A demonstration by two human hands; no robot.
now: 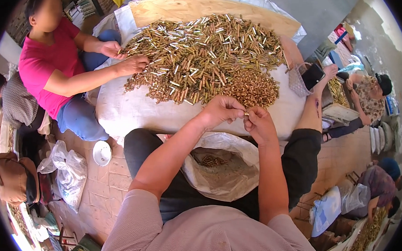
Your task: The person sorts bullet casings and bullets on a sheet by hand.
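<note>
My left hand and my right hand meet over the near edge of the table, fingertips pinched. Between them is a small brass-coloured metal part, its exact kind too small to make out. Just beyond my hands lies a mound of short brass-coloured pieces. Behind that spreads a wide heap of longer brass-coloured metal cylinders. Below my hands, an open white woven sack sits between my legs, with several finished-looking metal cylinders at its bottom.
A person in a pink shirt reaches into the heap from the left. A wooden board edges the table's far side. A white basket with a black phone stands right. A white bowl and plastic bag rest on the floor.
</note>
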